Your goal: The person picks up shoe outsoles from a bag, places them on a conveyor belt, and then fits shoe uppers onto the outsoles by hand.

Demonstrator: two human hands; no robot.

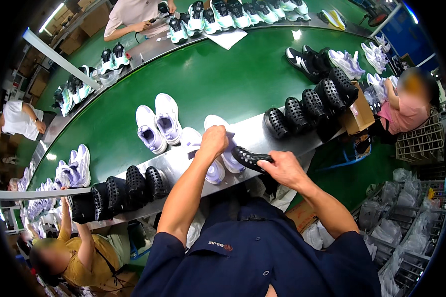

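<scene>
My right hand (287,169) grips one end of a black perforated shoe tree (248,158), its rounded toe pointing left toward a white and lilac sneaker (232,162). My left hand (215,140) is closed on the upper part of this sneaker; the fingertips are partly hidden. The sneaker's mate (214,173) stands just left of it on the metal ledge (255,132), partly covered by my left forearm. Beyond them, another pair of white and lilac sneakers (167,119) rests at the edge of the green belt.
Black shoe trees stand in rows on the ledge, at left (136,184) and right (297,113). Green-white sneakers (223,15) line the far side. Black sneakers (307,62) sit at far right. Co-workers sit at left (91,252) and right (406,109). A rack with plastic bags (401,222) stands lower right.
</scene>
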